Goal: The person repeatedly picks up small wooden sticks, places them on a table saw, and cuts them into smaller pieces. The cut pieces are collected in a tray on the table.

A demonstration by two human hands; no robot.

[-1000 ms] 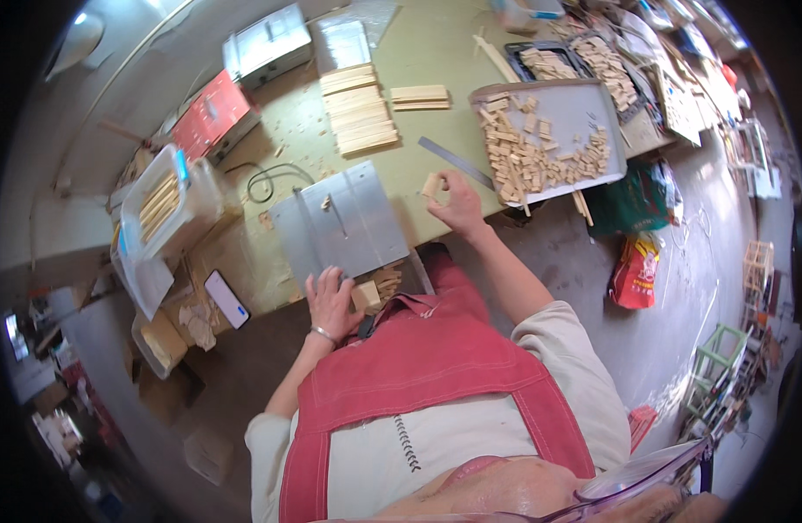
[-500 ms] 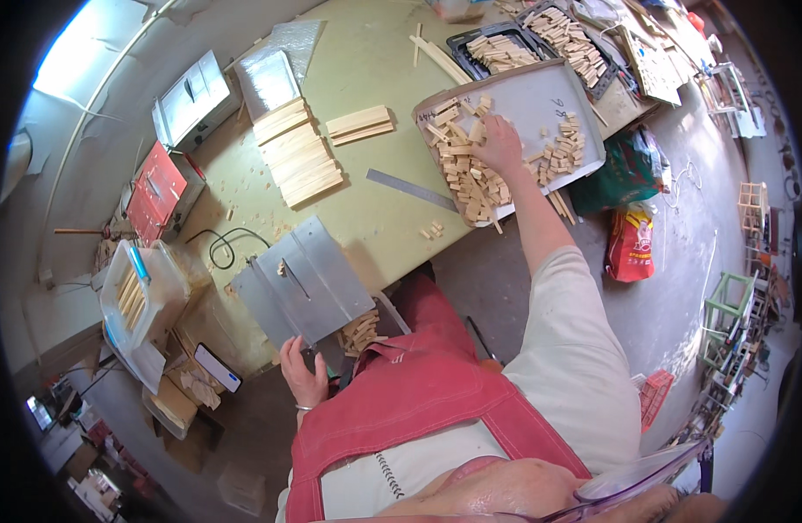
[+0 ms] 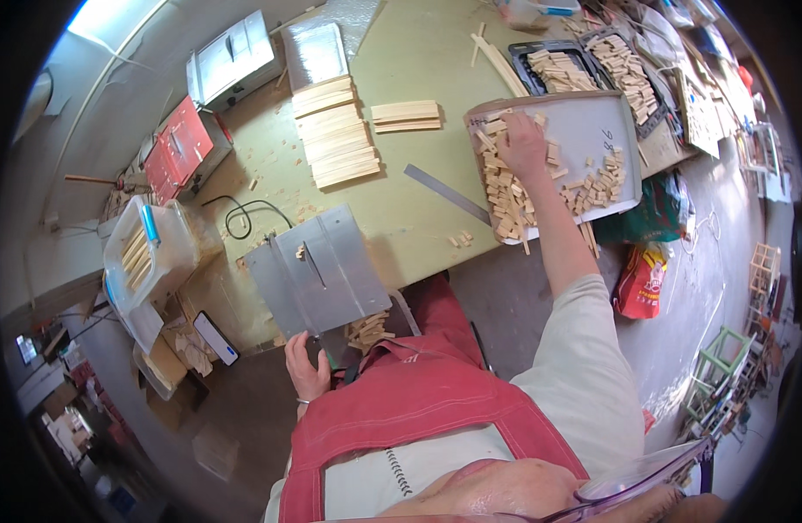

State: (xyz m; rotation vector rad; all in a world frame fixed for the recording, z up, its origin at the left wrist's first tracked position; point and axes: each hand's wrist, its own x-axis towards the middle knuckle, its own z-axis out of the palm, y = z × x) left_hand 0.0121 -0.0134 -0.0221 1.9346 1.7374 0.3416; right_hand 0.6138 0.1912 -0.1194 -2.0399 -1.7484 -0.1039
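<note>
The right hand [image 3: 523,144] rests palm-down, fingers loosely curled, on small wood pieces [image 3: 505,196] in the grey tray [image 3: 592,131] at two o'clock, its grip unclear, while the left hand [image 3: 307,370] touches the saw table [image 3: 318,275] edge, holding nothing visible.

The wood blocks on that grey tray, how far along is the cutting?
Done: many small cut blocks heaped on the grey tray. In hand: right hand among those blocks, left hand at the small table saw's near edge. Left: stacked uncut strips on the bench.
</note>
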